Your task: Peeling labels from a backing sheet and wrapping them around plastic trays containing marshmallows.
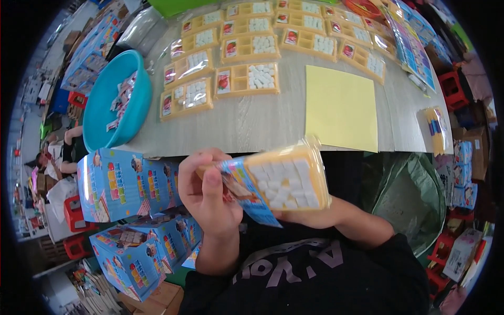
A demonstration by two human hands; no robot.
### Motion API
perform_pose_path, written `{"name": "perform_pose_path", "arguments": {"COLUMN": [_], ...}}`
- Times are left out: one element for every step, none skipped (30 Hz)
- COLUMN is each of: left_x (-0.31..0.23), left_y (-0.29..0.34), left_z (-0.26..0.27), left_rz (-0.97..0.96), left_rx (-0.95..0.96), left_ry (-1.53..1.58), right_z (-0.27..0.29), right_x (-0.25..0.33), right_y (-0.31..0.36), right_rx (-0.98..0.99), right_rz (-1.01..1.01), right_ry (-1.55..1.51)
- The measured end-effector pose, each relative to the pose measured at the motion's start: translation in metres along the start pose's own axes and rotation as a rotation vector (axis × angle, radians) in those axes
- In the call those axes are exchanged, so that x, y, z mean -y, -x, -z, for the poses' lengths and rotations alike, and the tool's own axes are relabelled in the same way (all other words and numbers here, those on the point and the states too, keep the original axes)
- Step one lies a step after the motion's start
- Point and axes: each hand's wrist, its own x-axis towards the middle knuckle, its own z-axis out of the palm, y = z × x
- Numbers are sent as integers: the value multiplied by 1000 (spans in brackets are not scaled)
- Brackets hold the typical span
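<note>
In front of my chest I hold a yellow compartment tray (286, 184) of small white pieces, tilted up under a clear cover. A blue printed card sleeve (247, 189) wraps the tray's left end. My left hand (209, 197) is closed on that end, thumb up against the sleeve. My right hand (310, 216) supports the tray from behind and below; most of its fingers are hidden by it. On the table beyond lie several similar yellow trays (247, 84), each with a red strawberry-picture packet and white pieces.
A turquoise basin (142, 86) with small wrapped packets stands at the table's left edge. Pale yellow sheets (341, 107) lie on the grey table (241, 123). Blue printed cartons (123, 184) are stacked at my left. An open green bag (415, 202) hangs at my right.
</note>
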Motion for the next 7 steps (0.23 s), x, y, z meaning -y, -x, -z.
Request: {"name": "perform_pose_path", "arguments": {"left_x": [1,4,7,9,9,9,10], "left_y": [-2,-4,-7,-10,-11,-11,-10], "left_z": [1,0,-1,0,0,-2,-5], "left_rz": [-9,-23,-36,-69,-73,-69,-62], "left_rx": [-7,-48,-88,-64,-62,-93,-127], "left_ry": [-9,-5,0,-13,-19,-4,12], "right_z": [2,-1,-5,-2,-1,-2,-3], "right_x": [8,12,16,25,25,24,23], "right_y": [-1,-1,-2,0,0,1,4], "right_rx": [63,46,28,30,33,-21,-76], "right_rz": [-96,-79,-63,-122,-117,-141,-168], "right_ry": [39,27,14,84,81,196,312]}}
